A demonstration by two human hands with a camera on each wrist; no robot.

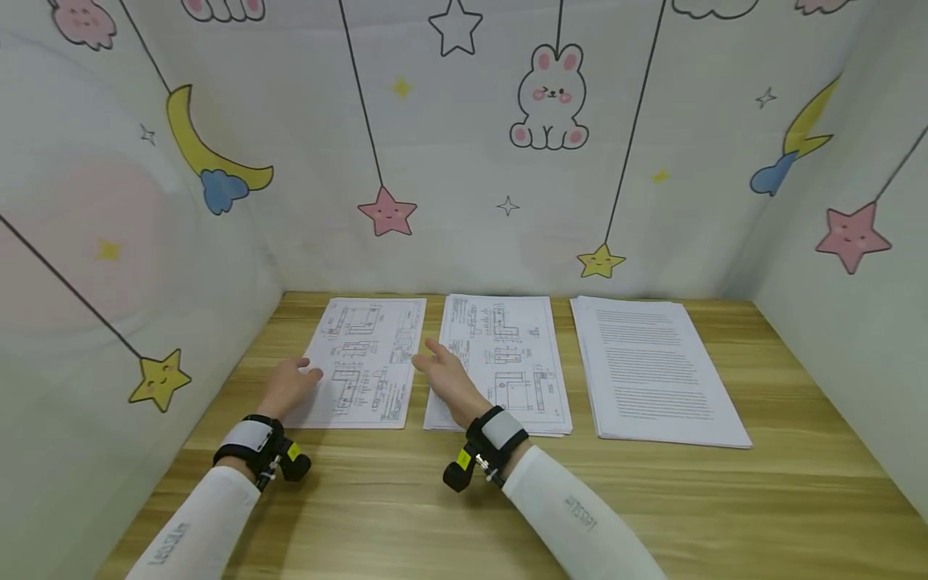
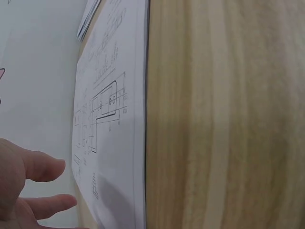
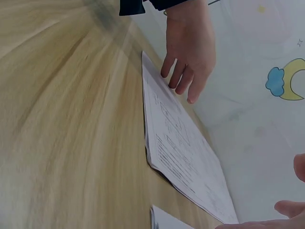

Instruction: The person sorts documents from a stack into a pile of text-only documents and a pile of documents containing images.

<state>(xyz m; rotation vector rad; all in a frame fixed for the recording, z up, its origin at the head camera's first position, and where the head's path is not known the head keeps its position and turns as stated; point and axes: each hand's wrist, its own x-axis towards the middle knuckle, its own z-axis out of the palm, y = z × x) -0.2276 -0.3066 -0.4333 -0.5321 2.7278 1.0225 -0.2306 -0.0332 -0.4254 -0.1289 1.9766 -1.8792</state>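
On the left of the table lies a stack of papers with technical drawings [image 1: 370, 354]; a second drawing stack [image 1: 532, 354] is in the middle. My left hand [image 1: 286, 388] is at the left edge of the left stack, thumb and fingers apart, holding nothing. In the left wrist view, the fingers [image 2: 45, 167] of that hand show beside the paper. My right hand [image 1: 453, 383] hovers over the left edge of the middle stack, its fingers extended toward the left stack and nothing in its grasp. The right wrist view catches only part of this hand [image 3: 293, 218] at the lower right.
A stack of text-printed pages [image 1: 660, 374] lies on the right side of the wooden table [image 1: 406, 515]. Narrow strips of wood separate the three stacks. White cloth walls [image 1: 464, 145] with cartoon prints enclose the back and both sides. Each wrist carries a strapped camera.
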